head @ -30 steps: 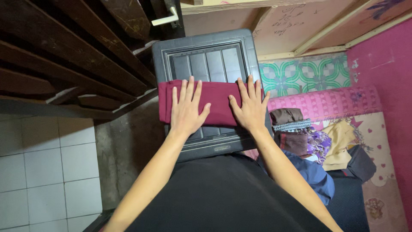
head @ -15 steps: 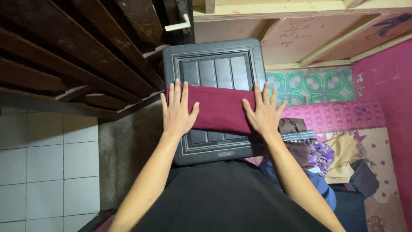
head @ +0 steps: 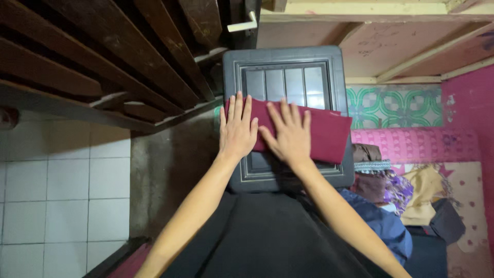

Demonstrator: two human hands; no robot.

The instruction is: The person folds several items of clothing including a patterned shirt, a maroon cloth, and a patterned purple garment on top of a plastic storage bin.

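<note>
Fingers spread and flat on both hands, palms down. The left hand [head: 237, 128] covers the left end of a folded dark red cloth [head: 319, 131], and the right hand [head: 290, 135] presses on it just beside, thumbs nearly meeting. The cloth is plain maroon, smooth, folded into a long rectangle with neat edges, its right end sticking out uncovered. It lies across a dark grey plastic stool [head: 288, 72] with a slotted square seat. A heap of clothes [head: 383, 177] sits just right of the stool.
</note>
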